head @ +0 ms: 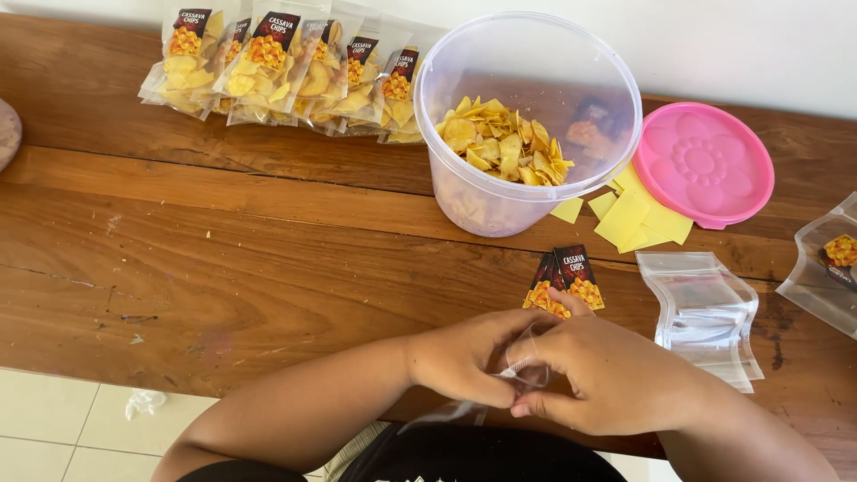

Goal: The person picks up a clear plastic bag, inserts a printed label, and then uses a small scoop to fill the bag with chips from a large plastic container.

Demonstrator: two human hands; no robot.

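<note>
Working a small clear zip pouch (522, 368) between both hands, the person sits at the lower centre of the frame, at the near edge of the wooden table (223, 259). The left hand (469, 357) pinches one side of the pouch with curled fingers; the right hand (607, 375) closes over the other side, thumb and fingertips narrow on the plastic. By the look of it the pouch mouth is being pried apart, and the move in hand calls for a light, even pull so the thin film opens without tearing.

The pouch is transparent, crumpled and appears empty, a loose corner trailing down toward the lap.

Just above the hands lie small dark printed label cards (564, 277). To the right sits a stack of empty clear pouches (705, 312). At upper centre stands a round translucent tub (527, 201) holding yellow chips (504, 147), with yellow paper slips (638, 219) and a pink lid (703, 163) beside it. Filled bags (286, 71) line the upper left.
</note>
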